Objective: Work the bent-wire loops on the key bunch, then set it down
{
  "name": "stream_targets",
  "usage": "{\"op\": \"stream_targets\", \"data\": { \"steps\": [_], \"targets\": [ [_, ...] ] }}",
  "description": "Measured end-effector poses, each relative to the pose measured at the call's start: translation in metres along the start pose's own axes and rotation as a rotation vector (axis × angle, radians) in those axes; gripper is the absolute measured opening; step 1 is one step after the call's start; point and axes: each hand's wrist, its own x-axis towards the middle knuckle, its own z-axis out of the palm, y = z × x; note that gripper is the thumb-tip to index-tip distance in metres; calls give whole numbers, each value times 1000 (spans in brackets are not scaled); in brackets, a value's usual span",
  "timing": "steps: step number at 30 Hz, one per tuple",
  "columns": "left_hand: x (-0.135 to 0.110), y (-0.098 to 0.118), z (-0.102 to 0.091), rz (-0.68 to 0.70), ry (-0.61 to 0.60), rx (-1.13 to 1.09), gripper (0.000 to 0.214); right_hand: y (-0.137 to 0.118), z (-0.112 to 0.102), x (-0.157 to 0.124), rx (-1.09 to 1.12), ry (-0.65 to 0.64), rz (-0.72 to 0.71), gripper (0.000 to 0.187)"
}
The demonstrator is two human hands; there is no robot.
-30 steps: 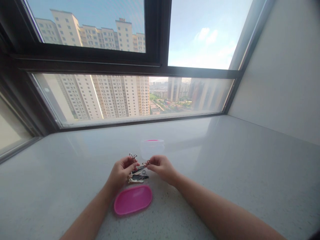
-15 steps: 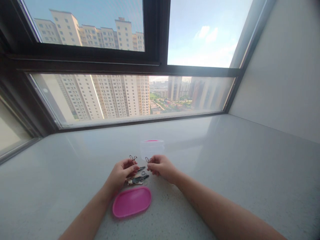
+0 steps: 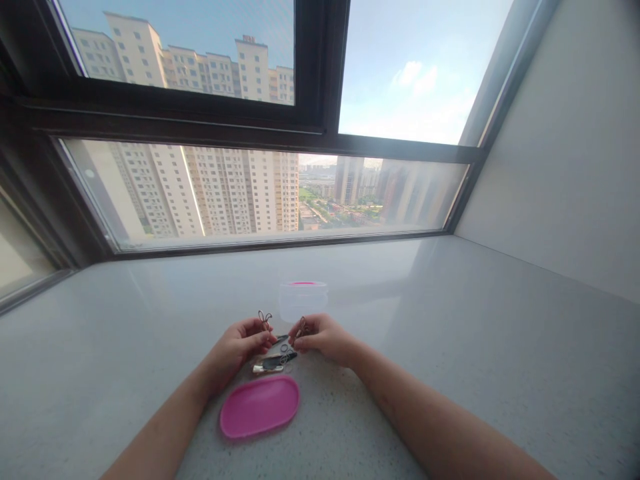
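Note:
My left hand [image 3: 243,340] pinches a small brown hair clip [image 3: 265,319] with thin loops that stick up above the fingertips. A similar looped brown hair clip [image 3: 301,327] is between the thumb and fingers of my right hand [image 3: 317,339]. Below and between the hands lies a loose group of black and pale hair clips [image 3: 273,364] with some small rings [image 3: 285,350]; the fingers partly cover it. Nearer to me, a pink oval lid [image 3: 260,407] rests on the sill, with its raised rim up.
Behind my hands stands a clear container [image 3: 303,303] with pink showing at its top. The pale speckled sill [image 3: 450,373] runs up to the dark window frame [image 3: 280,247]. A white wall [image 3: 560,167] bounds the right side.
My right hand has turned its hair clip, so more of the clip shows, upright at the fingertips. The left hand has hardly moved. The view has shifted slightly.

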Motion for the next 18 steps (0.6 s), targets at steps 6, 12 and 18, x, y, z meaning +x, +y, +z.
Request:
{"op": "stream_targets", "data": {
  "steps": [6,12,18],
  "targets": [
    [-4,6,5,19,-58,79,29,-9,3,-4,-95,-71,27,39],
    [-7,12,9,36,-64,169,26,-6,5,-3,-92,-42,35,41],
    [-6,10,8,35,-78,167,26,0,5,0,-124,-60,27,39]
  ]
}}
